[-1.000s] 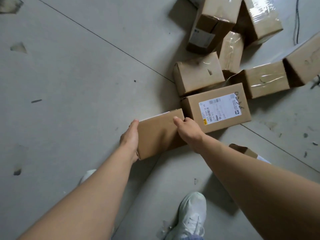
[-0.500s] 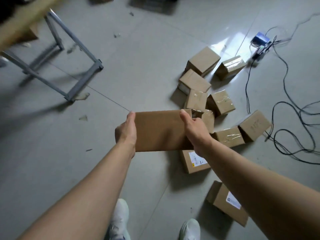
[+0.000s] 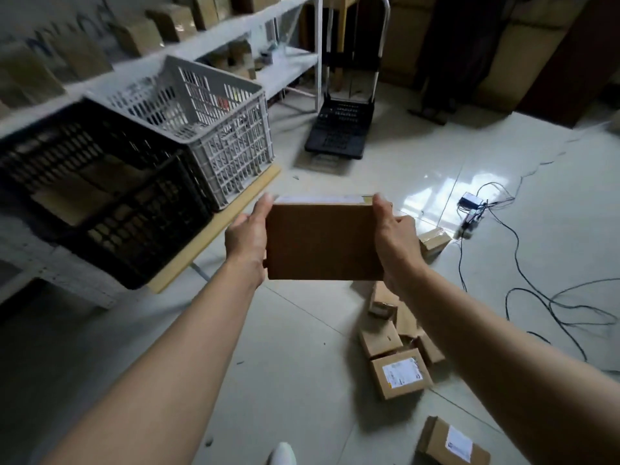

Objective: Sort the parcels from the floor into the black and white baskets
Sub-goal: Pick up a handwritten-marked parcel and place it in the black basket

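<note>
I hold a brown cardboard parcel [image 3: 323, 241] in the air in front of me, its plain side facing me. My left hand [image 3: 247, 238] grips its left edge and my right hand [image 3: 396, 241] grips its right edge. The black basket [image 3: 134, 226] stands on a low table to my left, with brown parcels inside. The white basket [image 3: 228, 129] stands right behind it on the same table. Several more parcels [image 3: 401, 372] lie on the floor below my right arm.
The baskets' low table [image 3: 214, 226] has a wooden edge. White shelves [image 3: 188, 52] with boxes run along the left wall. A black hand trolley [image 3: 339, 129] stands ahead. Black cables [image 3: 536, 297] and a small device [image 3: 471, 200] lie on the floor at right. My white shoe [image 3: 283, 454] is below.
I lifted the parcel off the floor with both hands and straightened up. My view swung from the floor pile up to the baskets and shelves.
</note>
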{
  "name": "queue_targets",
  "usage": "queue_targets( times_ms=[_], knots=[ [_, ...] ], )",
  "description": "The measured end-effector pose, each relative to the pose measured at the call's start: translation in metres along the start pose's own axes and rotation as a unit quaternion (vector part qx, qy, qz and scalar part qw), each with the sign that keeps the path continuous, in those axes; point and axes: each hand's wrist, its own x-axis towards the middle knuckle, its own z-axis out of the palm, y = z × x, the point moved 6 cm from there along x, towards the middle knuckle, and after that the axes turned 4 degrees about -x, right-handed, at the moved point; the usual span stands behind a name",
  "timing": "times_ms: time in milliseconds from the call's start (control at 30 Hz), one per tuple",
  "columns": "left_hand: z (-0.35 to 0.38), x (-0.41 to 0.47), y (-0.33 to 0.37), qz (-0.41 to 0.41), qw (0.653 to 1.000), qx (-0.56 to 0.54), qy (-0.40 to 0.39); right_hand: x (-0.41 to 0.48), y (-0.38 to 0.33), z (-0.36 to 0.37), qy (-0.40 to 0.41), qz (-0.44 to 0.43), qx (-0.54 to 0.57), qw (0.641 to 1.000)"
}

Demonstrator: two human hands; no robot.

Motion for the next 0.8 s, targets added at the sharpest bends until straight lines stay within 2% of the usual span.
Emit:
queue_targets(
  times_ms=[233,433,533,667,800],
  knots=[
    [-0.029,-0.038,0.093,0.062,0.996,0.000,-0.063,-0.066,-0.085,0.006,0.027,-0.070,0.106,0.992],
    [-0.058,-0.044,0.133,0.082,0.986,0.013,-0.141,-0.093,-0.110,0.036,-0.017,-0.051,0.170,0.984],
    [-0.076,-0.041,0.151,0.096,0.982,0.018,-0.162,-0.101,-0.120,0.057,-0.033,-0.048,0.168,0.984],
    [-0.098,-0.030,0.171,0.110,0.979,0.008,-0.173,-0.107,-0.137,0.086,-0.061,-0.096,0.151,0.982],
    [-0.114,-0.015,0.183,0.132,0.977,-0.001,-0.166,-0.104,-0.145,0.105,-0.065,-0.100,0.136,0.983]
  ],
)
